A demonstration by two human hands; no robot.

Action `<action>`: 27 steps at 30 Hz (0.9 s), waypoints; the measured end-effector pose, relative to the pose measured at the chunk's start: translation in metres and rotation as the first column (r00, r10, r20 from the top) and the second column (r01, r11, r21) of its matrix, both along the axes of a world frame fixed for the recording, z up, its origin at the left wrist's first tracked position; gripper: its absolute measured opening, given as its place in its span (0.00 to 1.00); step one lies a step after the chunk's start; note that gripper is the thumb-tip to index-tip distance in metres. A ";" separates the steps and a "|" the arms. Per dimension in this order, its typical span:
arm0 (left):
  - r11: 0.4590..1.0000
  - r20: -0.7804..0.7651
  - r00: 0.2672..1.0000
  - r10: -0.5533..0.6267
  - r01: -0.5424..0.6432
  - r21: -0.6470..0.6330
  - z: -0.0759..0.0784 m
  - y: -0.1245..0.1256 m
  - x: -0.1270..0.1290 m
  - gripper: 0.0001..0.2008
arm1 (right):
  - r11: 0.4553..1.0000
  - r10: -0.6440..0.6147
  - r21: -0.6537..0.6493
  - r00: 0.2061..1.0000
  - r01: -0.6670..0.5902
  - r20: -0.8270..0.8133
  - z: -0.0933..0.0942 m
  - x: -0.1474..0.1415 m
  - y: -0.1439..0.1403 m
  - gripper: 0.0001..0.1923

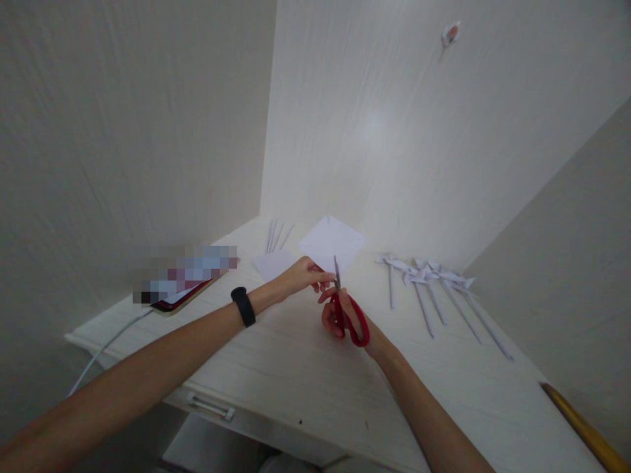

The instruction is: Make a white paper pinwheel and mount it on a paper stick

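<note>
My right hand [338, 315] has its fingers in the handles of red-handled scissors [362, 332], whose blades point up and away from me. Close to the blades, my left hand [310, 272] pinches a square sheet of white paper [332, 240] near its closest corner. The sheet is turned like a diamond and appears raised off the tabletop. Whether the blades touch the paper is hard to tell. Another piece of white paper [273, 264] lies just beyond my left wrist, which wears a black band [243, 307].
Several paper pinwheels on sticks [428, 272] lie at the right of the white table [305, 374]. Thin sticks [277, 238] rest at the back left. A partly blurred phone-like device [182, 295] with a white cable [111, 345] sits at the left. Walls enclose the table.
</note>
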State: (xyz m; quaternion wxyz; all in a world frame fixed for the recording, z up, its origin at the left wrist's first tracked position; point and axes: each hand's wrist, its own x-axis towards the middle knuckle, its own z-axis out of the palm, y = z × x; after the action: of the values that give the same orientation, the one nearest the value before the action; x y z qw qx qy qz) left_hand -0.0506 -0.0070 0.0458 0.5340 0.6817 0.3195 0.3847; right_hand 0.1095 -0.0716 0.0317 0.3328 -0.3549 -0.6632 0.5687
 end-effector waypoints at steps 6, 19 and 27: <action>1.000 -0.007 1.000 -0.006 0.006 0.016 -0.003 0.003 -0.001 0.12 | 1.000 0.005 0.030 1.000 -0.005 -0.005 -0.003 0.000 0.002 0.28; 1.000 -0.006 1.000 -0.004 0.004 0.018 0.001 0.000 0.000 0.14 | 0.991 -0.136 0.000 0.986 0.137 0.095 -0.001 -0.007 0.003 0.16; 1.000 -0.020 1.000 -0.003 0.004 0.017 -0.001 0.002 0.000 0.14 | 0.993 -0.119 0.030 0.988 0.116 0.096 -0.005 -0.004 0.006 0.22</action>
State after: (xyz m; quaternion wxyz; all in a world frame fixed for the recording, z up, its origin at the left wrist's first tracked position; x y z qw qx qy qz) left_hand -0.0506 -0.0045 0.0446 0.5257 0.6906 0.3206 0.3794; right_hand 0.1057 -0.0660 0.0270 0.3372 -0.4167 -0.6634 0.5221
